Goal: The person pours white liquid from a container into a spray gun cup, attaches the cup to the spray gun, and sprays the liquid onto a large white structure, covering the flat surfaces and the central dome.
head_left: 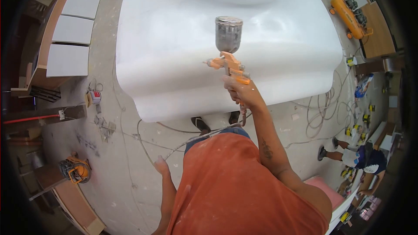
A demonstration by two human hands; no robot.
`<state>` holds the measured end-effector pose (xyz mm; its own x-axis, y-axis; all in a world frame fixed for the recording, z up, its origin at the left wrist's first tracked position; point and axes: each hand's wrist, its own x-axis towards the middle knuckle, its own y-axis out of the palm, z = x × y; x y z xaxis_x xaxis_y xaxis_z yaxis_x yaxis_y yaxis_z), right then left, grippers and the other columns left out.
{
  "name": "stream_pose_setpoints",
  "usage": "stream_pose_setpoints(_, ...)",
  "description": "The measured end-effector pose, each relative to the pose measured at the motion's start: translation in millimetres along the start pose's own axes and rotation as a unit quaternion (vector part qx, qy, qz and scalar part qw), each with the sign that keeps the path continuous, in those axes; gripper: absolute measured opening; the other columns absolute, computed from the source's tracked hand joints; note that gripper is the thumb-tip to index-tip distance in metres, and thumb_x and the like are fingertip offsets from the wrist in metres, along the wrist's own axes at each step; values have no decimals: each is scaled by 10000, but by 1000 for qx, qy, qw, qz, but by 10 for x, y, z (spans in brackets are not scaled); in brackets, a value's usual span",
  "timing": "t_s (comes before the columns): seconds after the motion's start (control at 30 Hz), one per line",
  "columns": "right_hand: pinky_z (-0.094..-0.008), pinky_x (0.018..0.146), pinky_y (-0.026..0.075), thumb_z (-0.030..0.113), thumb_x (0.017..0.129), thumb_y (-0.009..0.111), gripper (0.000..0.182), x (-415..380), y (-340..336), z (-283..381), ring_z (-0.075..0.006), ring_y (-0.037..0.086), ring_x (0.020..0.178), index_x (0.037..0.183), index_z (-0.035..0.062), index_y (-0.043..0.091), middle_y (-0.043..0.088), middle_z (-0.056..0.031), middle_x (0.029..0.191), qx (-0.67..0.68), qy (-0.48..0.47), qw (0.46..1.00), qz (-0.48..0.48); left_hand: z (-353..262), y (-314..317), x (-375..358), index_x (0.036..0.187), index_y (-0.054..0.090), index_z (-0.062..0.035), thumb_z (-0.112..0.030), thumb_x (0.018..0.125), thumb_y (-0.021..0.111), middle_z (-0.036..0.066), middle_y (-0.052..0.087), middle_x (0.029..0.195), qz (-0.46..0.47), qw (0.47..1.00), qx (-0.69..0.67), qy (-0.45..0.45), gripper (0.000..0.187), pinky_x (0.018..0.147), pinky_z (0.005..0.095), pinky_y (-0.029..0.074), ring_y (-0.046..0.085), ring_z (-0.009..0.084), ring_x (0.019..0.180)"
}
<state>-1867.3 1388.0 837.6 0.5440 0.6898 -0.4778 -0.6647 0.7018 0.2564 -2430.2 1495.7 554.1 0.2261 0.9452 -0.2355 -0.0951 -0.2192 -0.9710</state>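
My right hand [241, 90] is wrapped round the handle of an orange spray gun [230, 66], with a metal cup [228, 35] upright on top. The gun's nozzle points left, over a large glossy white curved piece [183, 52]. A hose [204, 135] runs from the bottom of the handle across my waist to the left. Low at my left side, my left hand [161, 165] is closed on that hose.
White panels [73, 29] lie at the upper left. An orange compressor [348, 17] stands at the upper right, an orange machine [78, 170] at the lower left. Coiled hose [320, 113] and cans [94, 97] are on the floor. Another person [363, 159] is at the right.
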Motion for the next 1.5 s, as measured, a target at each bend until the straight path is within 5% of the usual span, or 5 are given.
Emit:
stream_pose_setpoints(0.7,-257,412,313,312,930,689,291,-373,-3584,313,-74,396,464,892,34,612,532,-1,672,-176,-98,827,-525,-1994,-186,181,854,631,-58,-101,925,546,170,604,636,-62,953,12,296,119,549,526,438,606,395,614)
stream_pose_setpoints(0.77,-350,597,422,288,926,677,328,-386,-3603,256,-167,501,621,914,-39,654,563,-60,682,-229,-150,781,-561,-2019,-195,179,860,633,-61,-103,925,546,170,605,636,-74,950,9,303,117,548,525,438,608,396,616)
stream_pose_setpoints(0.87,-253,429,322,310,931,686,290,-435,-3265,146,-68,438,529,881,28,639,569,-13,704,-205,-172,806,-528,-1972,-195,143,872,619,-48,-89,877,582,179,628,717,-46,965,11,258,55,615,525,460,620,401,683)
stream_pose_setpoints(1.17,-266,557,402,262,945,677,257,-386,-1078,54,-78,475,620,954,5,656,553,8,702,-118,-4,965,-233,-976,-105,211,935,641,-79,-137,902,554,214,627,702,-58,987,36,146,110,607,544,473,628,410,688)
stream_pose_setpoints(1.5,-231,408,315,313,939,694,285,-263,-91,-121,-38,363,441,822,78,583,436,66,549,-19,21,999,-37,-41,-189,252,928,641,-80,-159,911,540,228,628,710,7,1000,-9,-8,129,631,560,503,649,424,730)
